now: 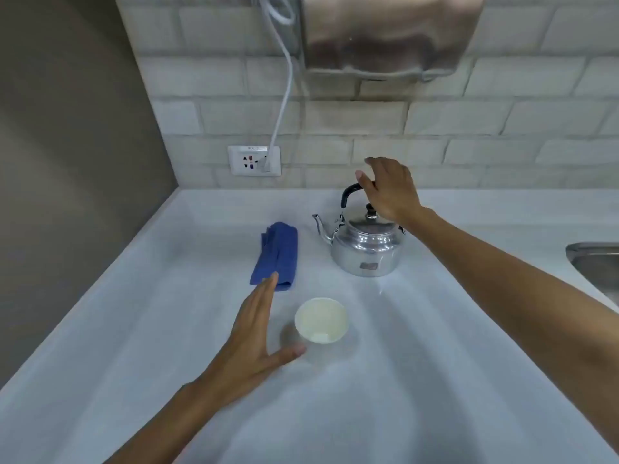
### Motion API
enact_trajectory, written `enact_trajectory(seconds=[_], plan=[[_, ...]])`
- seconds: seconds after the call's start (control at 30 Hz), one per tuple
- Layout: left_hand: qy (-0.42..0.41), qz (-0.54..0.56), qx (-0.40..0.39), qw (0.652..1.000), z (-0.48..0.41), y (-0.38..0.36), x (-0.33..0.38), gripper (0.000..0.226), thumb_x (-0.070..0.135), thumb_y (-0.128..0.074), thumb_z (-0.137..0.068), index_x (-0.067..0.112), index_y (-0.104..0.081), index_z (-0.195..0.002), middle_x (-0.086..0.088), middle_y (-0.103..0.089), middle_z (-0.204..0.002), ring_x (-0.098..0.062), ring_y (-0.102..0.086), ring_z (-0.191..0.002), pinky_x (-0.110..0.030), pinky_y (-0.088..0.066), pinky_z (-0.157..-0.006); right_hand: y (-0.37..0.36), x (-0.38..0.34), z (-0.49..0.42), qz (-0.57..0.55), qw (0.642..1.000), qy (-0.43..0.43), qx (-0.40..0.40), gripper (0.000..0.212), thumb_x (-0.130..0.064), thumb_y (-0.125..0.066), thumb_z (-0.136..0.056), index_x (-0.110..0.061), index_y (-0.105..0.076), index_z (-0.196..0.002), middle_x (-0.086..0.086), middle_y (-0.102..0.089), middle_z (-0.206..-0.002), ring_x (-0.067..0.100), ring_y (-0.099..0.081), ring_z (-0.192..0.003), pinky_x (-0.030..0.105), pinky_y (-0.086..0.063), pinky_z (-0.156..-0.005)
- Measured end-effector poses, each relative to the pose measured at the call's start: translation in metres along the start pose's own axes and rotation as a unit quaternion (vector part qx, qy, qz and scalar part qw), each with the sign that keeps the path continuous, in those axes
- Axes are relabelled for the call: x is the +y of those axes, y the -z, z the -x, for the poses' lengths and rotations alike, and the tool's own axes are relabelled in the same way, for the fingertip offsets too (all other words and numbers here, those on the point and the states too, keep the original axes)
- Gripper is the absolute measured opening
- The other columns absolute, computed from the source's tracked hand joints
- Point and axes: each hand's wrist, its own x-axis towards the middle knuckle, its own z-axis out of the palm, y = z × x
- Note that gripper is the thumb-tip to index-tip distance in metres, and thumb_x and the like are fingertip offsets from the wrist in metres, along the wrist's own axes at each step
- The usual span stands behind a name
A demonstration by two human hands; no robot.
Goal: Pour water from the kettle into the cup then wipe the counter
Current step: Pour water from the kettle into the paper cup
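Observation:
A shiny metal kettle point(365, 249) with a black arched handle stands on the white counter point(418, 346), spout pointing left. My right hand point(388, 190) hovers over that handle, fingers spread, thumb near the grip; no firm hold shows. A small white cup point(321, 320) sits nearer to me, and it looks empty. Just left of the cup is my left hand point(254, 333), open and flat, thumb close to the cup's base without gripping it. A folded blue cloth point(276, 254) lies left of the kettle, beyond my left fingertips.
A tiled wall runs behind the counter, with a wall socket point(254, 160) and a white cable plugged in. A steel dispenser point(388, 31) hangs above the kettle. A sink point(596, 262) edge shows at far right. A grey wall closes the left side.

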Motion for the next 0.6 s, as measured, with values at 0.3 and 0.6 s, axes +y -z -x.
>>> enact_trajectory(seconds=[0.3,0.6], plan=[[0.073,0.109,-0.063,0.989,-0.013,-0.039,0.0,0.105,0.061,-0.078,-0.053,0.056,-0.008,-0.132,0.039,-0.016,-0.139,0.015,-0.019,-0.127,-0.015,-0.022,-0.103,-0.017,0.002,-0.018,0.029,0.999,-0.016,-0.031,0.054,-0.04,-0.023,-0.098,-0.002,-0.053,-0.072,0.022,-0.061,-0.079,0.038,-0.056,-0.085,0.045,-0.041,-0.079],[0.119,0.207,-0.001,0.971,-0.025,-0.056,0.007,0.08,0.044,-0.083,-0.055,0.05,-0.031,-0.116,0.033,-0.047,-0.116,0.007,-0.046,-0.111,-0.007,-0.041,-0.088,-0.027,0.009,-0.041,0.035,0.994,-0.096,-0.045,0.056,-0.048,-0.034,-0.092,-0.002,-0.053,-0.067,0.016,-0.056,-0.077,0.032,-0.054,-0.078,0.035,-0.04,-0.066]])
